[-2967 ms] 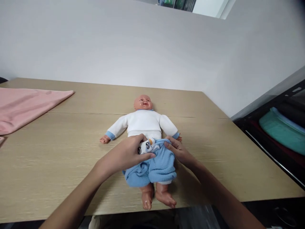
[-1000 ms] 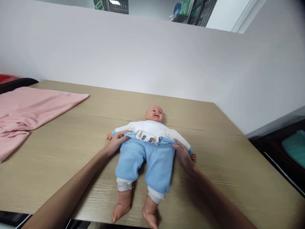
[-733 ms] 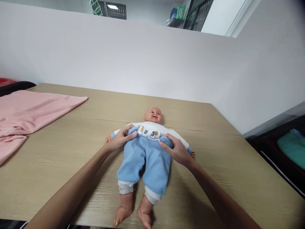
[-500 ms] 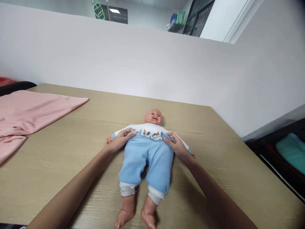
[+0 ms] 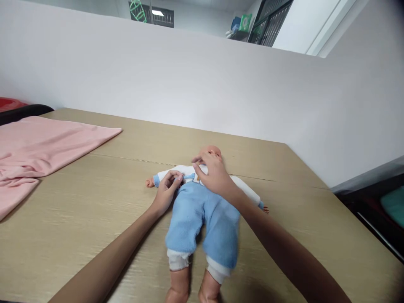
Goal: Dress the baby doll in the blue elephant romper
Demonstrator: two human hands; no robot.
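A baby doll [image 5: 209, 153] lies on its back on the wooden table [image 5: 94, 185], in a white top and fluffy blue trousers [image 5: 202, 219]. My left hand [image 5: 166, 191] pinches the trousers' waistband at the doll's side, close to a small blue strap. My right hand [image 5: 212, 173] reaches across the doll's chest, fingers curled on the white top just below the chin. The patterned bib of the trousers is mostly hidden under my right hand.
A pink cloth [image 5: 41, 145] lies spread at the table's left end. A white partition wall [image 5: 189, 84] runs behind the table. At the right, beyond the table edge, a dark shelf holds a teal item [image 5: 394, 205].
My right hand has left the waistband at the doll's side and moved up onto its chest. The left hand stays at the waistband. The trousers went from bunched at the hips to pulled up.
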